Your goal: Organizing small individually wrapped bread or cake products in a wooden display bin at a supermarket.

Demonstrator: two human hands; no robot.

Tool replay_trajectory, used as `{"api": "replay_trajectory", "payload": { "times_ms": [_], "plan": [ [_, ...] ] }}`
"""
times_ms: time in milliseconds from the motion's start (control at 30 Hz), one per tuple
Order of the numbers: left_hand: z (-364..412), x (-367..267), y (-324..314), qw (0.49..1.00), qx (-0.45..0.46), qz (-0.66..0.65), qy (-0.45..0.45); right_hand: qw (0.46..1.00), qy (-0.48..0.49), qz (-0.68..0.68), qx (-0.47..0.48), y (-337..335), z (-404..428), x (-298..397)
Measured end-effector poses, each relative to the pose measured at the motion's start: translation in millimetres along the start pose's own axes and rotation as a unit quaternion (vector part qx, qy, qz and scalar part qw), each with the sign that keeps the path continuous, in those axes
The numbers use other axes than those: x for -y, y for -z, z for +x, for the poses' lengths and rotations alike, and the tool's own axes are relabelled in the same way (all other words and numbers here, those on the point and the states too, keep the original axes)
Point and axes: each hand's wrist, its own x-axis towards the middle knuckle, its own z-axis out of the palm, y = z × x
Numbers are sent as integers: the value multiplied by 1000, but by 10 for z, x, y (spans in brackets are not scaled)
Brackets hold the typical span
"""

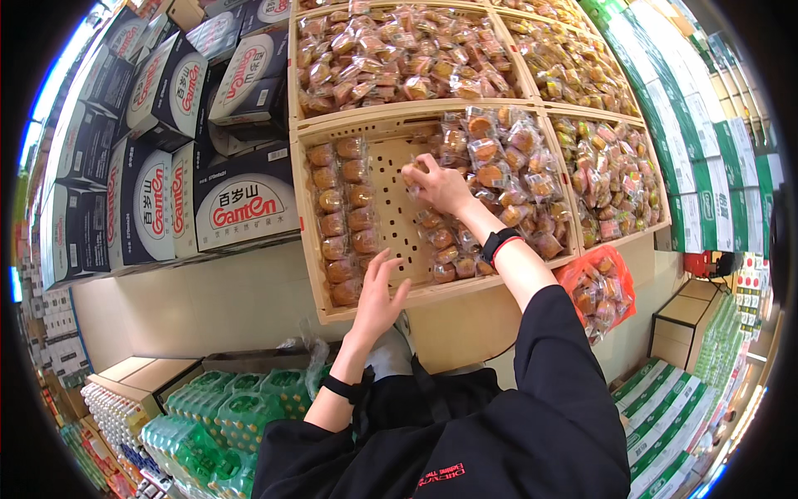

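Note:
Wrapped small cakes (360,194) stand in two neat columns along the left side of a tan slatted crate (394,215). More wrapped cakes (489,150) lie loosely piled in the crate's right part. Between them shows the crate's perforated floor. My right hand (439,186) reaches over this gap, its fingertips closed around a wrapped cake (409,178), partly hidden by the fingers. At the crate's front edge, beside the left columns, is my left hand (380,293), fingers apart, holding nothing.
Crates of wrapped snacks (405,53) adjoin behind and to the right (614,171). A red plastic bag of wrapped cakes (601,293) hangs at the front right corner. Cartons of bottled water (243,199) are stacked left; green-capped bottle packs (249,399) stand lower left; green and white cartons (701,206) right.

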Motion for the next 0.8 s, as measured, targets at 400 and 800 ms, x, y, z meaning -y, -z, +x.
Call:
{"api": "replay_trajectory", "payload": {
  "times_ms": [400,800],
  "plan": [
    [153,-797,-458,809,186,-545,118,696,-199,649,-235,1182,-976,830],
    [-391,-1356,-640,858,-15,-490,153,507,-294,770,-251,1817,-1666,1010]
  ]
}}
